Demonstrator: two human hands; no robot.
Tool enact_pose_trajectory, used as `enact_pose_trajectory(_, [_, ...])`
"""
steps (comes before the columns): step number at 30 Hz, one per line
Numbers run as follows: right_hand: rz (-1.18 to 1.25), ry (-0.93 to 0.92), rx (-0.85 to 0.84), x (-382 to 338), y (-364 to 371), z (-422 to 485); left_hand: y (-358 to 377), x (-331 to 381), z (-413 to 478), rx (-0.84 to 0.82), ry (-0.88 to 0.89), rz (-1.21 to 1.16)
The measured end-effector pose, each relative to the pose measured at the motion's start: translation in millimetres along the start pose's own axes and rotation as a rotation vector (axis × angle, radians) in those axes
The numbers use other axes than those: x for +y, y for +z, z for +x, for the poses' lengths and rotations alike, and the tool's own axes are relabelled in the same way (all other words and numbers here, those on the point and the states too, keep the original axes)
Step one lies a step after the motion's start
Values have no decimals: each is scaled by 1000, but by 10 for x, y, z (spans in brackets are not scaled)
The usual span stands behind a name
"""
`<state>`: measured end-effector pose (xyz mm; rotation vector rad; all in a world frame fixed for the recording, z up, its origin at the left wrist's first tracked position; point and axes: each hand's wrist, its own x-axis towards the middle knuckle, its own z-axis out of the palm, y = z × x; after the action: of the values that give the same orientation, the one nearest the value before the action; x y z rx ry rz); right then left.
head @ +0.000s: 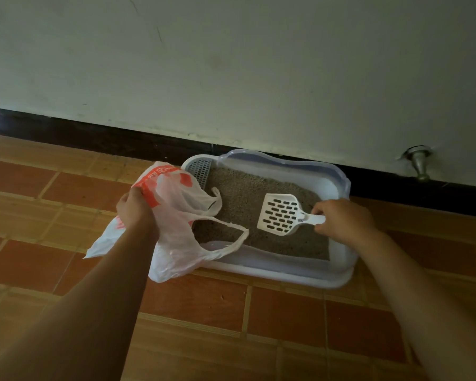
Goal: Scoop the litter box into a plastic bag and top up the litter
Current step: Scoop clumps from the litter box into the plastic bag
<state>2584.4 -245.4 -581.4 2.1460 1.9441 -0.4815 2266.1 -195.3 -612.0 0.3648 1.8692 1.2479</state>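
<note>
The litter box [338, 185] sits on the floor [204, 312] against the wall [231, 64]. The left hand [135, 210] grips a bag [176, 229] at the box's left edge. The right hand [341, 221] pinches the handle of a scoop [280, 214], which seems to hover over the litter [245, 193].

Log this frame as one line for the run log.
phase: pre-scoop | left hand: holds plastic bag | right hand: holds scoop, empty, above litter | litter box: against wall
</note>
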Motion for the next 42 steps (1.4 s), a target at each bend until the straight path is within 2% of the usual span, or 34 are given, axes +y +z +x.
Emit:
enact_pose_trajectory(8, [-167,-46,-112,85,48,-48,49,-20,-46,-20,-19,36])
enact_pose_trajectory(14, [-215,-98,-256,44,101,-12,6,9,-45,2,-38,-23])
enact_pose_trajectory(21, [-98,-110,-296,-70,285,83,-111,52,32,73,-40,-107])
enact_pose_trajectory(27, [26,-128,-299,-152,428,162,-161,112,158,154,9,-45])
enact_pose_trajectory(32, [81,-155,-291,-273,538,217,-194,57,145,157,-59,-154])
enact_pose_trajectory(42, [208,-153,-291,-447,677,287,-192,14,175,164,-75,-138])
